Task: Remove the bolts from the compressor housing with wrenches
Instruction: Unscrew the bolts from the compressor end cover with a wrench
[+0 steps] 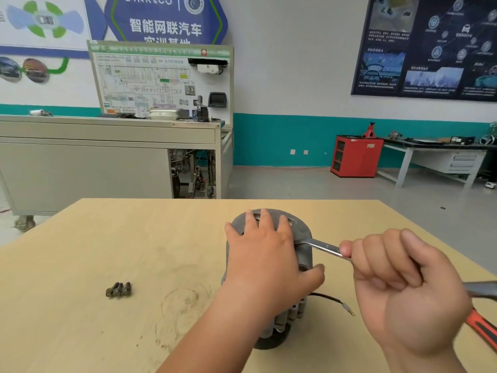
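compressor housing (303, 230): stood upright on the wooden table (107, 238), pretty much mid-view.
left hand (265, 254): laid over the top of the housing, fingers stretched out and spread, thumb pressed against the housing's right side. Nothing is really gripped, the housing is just pressed down on.
right hand (403, 286): seen just right of the housing, fingers curled tight round the wrench handle.
wrench (320, 246): held roughly level, head set against the housing's upper right side. It's partly hidden by the left hand, so the bolt under it can't be made out.
loose bolts (119, 289): three, bunched together well left of the housing.
wire (330, 298): dark lead with a yellow tip, trailed out from the housing's lower right.
red-and-black handle (484, 329): some tool, seen right of the housing past the right hand, mostly cut off.
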`<action>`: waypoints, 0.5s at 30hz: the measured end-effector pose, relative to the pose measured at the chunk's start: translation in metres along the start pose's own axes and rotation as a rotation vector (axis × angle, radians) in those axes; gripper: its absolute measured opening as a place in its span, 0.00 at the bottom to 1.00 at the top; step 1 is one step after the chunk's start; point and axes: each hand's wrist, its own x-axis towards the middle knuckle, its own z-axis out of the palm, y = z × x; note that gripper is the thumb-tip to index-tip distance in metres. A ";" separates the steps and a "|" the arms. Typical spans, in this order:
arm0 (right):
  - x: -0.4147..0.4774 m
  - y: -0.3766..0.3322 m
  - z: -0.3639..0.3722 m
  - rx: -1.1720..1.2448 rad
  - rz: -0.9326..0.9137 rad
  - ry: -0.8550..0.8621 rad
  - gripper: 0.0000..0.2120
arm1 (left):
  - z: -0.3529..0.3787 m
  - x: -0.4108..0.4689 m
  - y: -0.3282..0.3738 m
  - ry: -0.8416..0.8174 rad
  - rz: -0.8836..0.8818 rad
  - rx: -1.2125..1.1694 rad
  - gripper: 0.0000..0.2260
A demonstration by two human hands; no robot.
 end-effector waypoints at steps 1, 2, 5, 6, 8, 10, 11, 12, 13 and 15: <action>0.000 -0.001 -0.001 0.017 0.005 0.002 0.22 | 0.001 0.000 0.000 0.023 0.007 -0.008 0.39; 0.000 -0.001 -0.001 0.019 0.005 -0.005 0.22 | 0.002 0.000 0.000 0.043 0.016 -0.020 0.37; 0.001 -0.001 -0.003 -0.013 -0.021 -0.031 0.22 | 0.003 0.000 -0.001 0.070 0.038 -0.025 0.36; 0.002 -0.001 -0.004 -0.012 -0.025 -0.035 0.22 | 0.003 0.000 0.000 0.070 0.041 -0.016 0.36; 0.003 -0.002 -0.004 0.011 -0.013 -0.029 0.21 | 0.003 0.000 0.000 0.071 0.033 0.002 0.37; 0.005 -0.004 -0.005 0.035 0.015 -0.014 0.20 | 0.004 0.001 0.002 0.073 0.026 0.015 0.36; 0.006 -0.004 -0.007 0.041 0.028 -0.006 0.20 | 0.004 0.002 0.004 0.071 0.022 0.021 0.36; 0.006 -0.005 -0.007 0.046 0.037 0.002 0.19 | 0.004 0.002 0.005 0.067 0.018 0.024 0.36; 0.007 -0.005 -0.008 0.056 0.042 0.009 0.19 | 0.004 0.002 0.006 0.063 0.016 0.026 0.35; 0.008 -0.005 -0.008 0.077 0.049 0.020 0.18 | 0.004 0.003 0.008 0.063 0.012 0.028 0.35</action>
